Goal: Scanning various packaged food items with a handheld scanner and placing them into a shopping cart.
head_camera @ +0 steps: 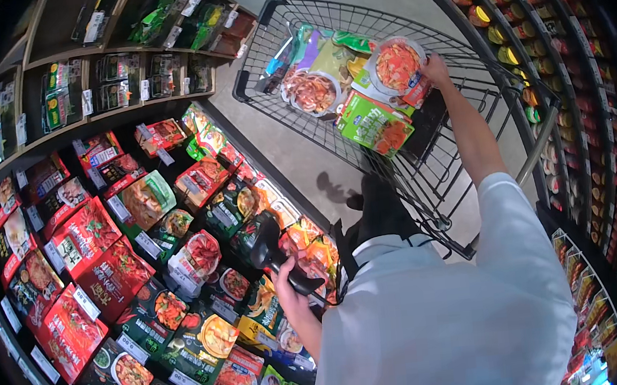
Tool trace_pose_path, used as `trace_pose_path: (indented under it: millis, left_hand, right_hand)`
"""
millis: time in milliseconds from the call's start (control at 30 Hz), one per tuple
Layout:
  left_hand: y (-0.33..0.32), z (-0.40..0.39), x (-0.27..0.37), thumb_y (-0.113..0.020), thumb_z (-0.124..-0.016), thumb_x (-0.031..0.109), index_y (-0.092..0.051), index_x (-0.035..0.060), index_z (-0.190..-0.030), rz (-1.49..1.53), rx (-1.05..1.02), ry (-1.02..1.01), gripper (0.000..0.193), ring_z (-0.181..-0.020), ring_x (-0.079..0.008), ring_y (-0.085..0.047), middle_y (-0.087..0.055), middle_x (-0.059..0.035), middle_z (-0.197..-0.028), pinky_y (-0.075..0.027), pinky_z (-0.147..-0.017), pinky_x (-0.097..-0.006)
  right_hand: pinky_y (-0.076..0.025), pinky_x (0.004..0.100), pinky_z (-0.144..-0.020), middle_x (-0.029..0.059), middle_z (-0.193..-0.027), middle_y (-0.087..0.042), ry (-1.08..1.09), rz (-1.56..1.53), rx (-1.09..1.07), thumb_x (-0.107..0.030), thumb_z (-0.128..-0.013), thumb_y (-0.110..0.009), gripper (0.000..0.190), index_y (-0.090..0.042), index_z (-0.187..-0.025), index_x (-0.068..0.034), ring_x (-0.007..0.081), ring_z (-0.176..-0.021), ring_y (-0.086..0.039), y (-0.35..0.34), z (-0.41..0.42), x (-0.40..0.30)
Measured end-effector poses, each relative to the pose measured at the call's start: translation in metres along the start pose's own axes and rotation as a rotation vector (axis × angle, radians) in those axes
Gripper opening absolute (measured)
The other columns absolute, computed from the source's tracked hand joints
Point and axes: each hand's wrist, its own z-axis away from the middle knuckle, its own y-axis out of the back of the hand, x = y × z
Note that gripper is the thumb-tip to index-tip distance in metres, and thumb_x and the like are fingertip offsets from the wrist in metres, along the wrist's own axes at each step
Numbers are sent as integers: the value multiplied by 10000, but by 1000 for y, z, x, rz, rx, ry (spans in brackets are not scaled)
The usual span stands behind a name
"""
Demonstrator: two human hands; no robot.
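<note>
My right hand (435,71) grips the edge of a food packet (397,65) printed with a round dish of reddish food. It is over the inside of a black wire shopping cart (332,152). Beside and under it in the cart lie a green packet (371,124), a packet picturing a bowl (311,90) and other bright bags (323,51). Down by my side, my left hand (290,290) is wrapped around a black handheld device (272,250), perhaps a scanner or controller. A thin dark cord or strap hangs near its lower end.
Left of me, a sloping display (170,116) holds rows of food packets with price tags. Wooden shelf compartments (109,53) stand behind it. Jars (525,30) fill curved-looking shelves at right. The cart's handle bar (538,145) is near my right arm, above the grey floor (300,160).
</note>
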Motion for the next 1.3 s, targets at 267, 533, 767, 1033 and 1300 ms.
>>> trace_pose_path:
  millis: [267,533,767,1033,1300]
  left_hand:
    - [31,25,-10,-572,-777,94,-473,6,-1200,185,103,30,444,-655,-181,-568,-628,-142,-884,-485,-648,-290]
    - [50,36,-22,-561,-798,147,-516,66,-1185,271,162,7,398,-687,-171,-550,-610,-89,-845,-468,-673,-304]
    - [51,37,-32,-574,-786,156,-509,56,-1187,251,118,11,418,-724,-166,-548,-594,-75,-869,-469,-695,-318]
    - [57,47,-37,-546,-812,145,-471,50,-1230,277,31,0,436,-730,-165,-564,-603,-100,-891,-477,-660,-275]
    - [87,83,-41,-492,-903,136,-385,119,-1339,302,-154,-134,449,-622,-144,-547,-581,-86,-753,-451,-581,-270]
  right_hand:
    - [-411,407,-931,202,-1089,-582,206,59,103,-275,-519,-823,800,-458,-1179,-9,346,-1093,-515,-12,13,-16]
    - [-477,378,-831,171,-1037,-615,277,-254,-235,-168,-629,-796,755,-410,-1266,-46,256,-958,-595,-8,32,-10]
    - [-476,309,-736,106,-938,-599,444,-256,-634,-170,-787,-655,420,-519,-1150,-7,197,-888,-563,15,27,-13]
    - [-407,272,-758,50,-902,-534,860,-411,-461,-332,-909,-512,379,-530,-1057,16,138,-830,-475,75,95,-108]
    - [-454,261,-764,80,-1014,-589,776,-1148,-583,-280,-896,-559,279,-542,-1015,-28,109,-910,-543,164,220,-200]
